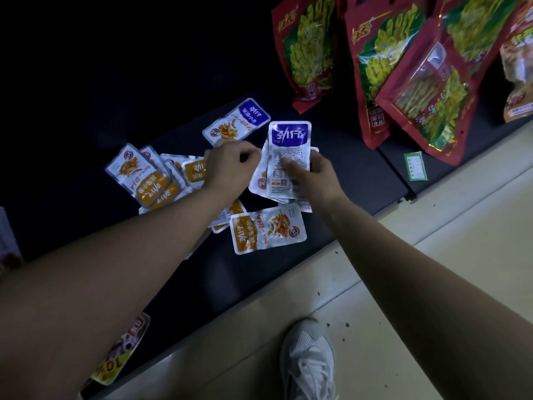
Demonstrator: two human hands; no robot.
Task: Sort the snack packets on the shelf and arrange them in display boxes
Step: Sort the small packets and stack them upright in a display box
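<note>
My right hand [315,176] grips a small stack of purple packets [288,140], thumb laid across the printed back of the top one. My left hand [230,166] is curled just beside the stack; whether it pinches anything I cannot tell. One more purple packet [236,122] lies loose on the dark shelf [360,174] beyond, and the orange packets [150,183] sprawl unsorted under my left wrist. No display box shows, so I judge the sorting partway and all the boxing ahead
</note>
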